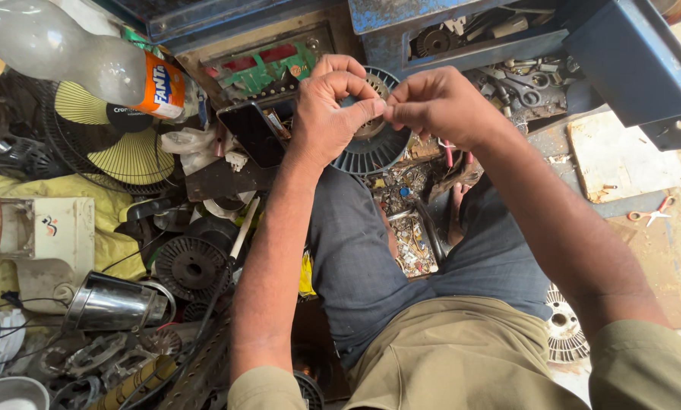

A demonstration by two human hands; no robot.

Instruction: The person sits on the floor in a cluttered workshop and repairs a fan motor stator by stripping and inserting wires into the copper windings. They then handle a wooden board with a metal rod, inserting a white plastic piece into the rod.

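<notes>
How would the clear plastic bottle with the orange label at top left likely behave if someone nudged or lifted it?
The plastic bottle looks empty, so it is probably light for its size. It lies tilted on the fan grille, and its round body would likely roll or slide off. Its thin walls may dent under a firm squeeze.

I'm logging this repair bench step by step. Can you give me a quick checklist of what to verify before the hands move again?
1. Left hand and right hand meet fingertip to fingertip: ok.
2. What they pinch can be identified: cannot tell, too small.
3. Dark finned ring sits right behind the hands: ok.
4. Phone clear of the hands: ok.
5. Scissors within view on the floor: ok.
</notes>
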